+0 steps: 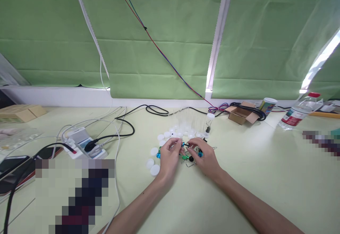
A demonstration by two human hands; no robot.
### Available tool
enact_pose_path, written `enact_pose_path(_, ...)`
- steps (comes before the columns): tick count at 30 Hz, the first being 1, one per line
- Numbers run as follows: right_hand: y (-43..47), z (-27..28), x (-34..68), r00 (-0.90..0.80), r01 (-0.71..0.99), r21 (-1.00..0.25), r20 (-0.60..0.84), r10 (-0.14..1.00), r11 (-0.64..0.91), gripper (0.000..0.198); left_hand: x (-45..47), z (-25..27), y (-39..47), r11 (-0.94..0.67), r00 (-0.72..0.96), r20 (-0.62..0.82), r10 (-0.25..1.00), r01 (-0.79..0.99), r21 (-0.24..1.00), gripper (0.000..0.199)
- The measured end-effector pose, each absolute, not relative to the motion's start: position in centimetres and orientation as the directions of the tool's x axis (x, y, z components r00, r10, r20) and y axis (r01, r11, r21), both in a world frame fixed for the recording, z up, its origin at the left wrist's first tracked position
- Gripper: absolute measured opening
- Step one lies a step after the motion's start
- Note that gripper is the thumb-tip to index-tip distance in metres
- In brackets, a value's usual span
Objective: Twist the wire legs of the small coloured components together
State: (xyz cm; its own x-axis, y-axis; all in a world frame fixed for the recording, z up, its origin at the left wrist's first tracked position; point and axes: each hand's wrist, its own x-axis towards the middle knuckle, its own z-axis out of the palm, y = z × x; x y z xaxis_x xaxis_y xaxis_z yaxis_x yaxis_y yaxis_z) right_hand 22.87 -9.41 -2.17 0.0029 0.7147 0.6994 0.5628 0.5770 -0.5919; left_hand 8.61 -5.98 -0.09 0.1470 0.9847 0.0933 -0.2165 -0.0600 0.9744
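Note:
My left hand (pixel 170 153) pinches a small blue and black part (pixel 184 144) at its blue end. The fingertips of my right hand (pixel 203 155) close on the black, rod-like end, so the piece spans the short gap between both hands. Its exact kind is too small to make out. Below the fingers lie a green piece (pixel 185 157), a round black piece (pixel 191 159) and several thin metal pins (pixel 190 165). Another blue piece (pixel 200 154) shows beside my right hand, partly covered. White round caps (pixel 150 163) are spread left of and behind my hands.
Clear tubes (pixel 186 120) stand behind my hands, near a capped tube (pixel 209 124) with dark contents. A power strip (pixel 85 144) and cables lie left. An open cardboard box (pixel 240 114), a printed can (pixel 267 105) and a plastic bottle (pixel 299 112) stand right.

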Motion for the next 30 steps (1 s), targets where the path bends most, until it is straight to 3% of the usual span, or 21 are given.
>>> enact_pose_path(15,-9.34,-2.25,23.02,0.025,0.565,-0.611,0.684,0.729,0.554,0.013,8.49,-0.03,-6.06,-0.107,0.188,0.14,0.972,-0.175,0.979,0.021)
enact_pose_path(30,-9.16,-2.55,23.09,0.097,0.503,-0.713,0.607,0.789,0.487,0.012,8.72,0.0,-6.18,-0.137,0.197,0.17,0.965,-0.171,0.976,0.02)
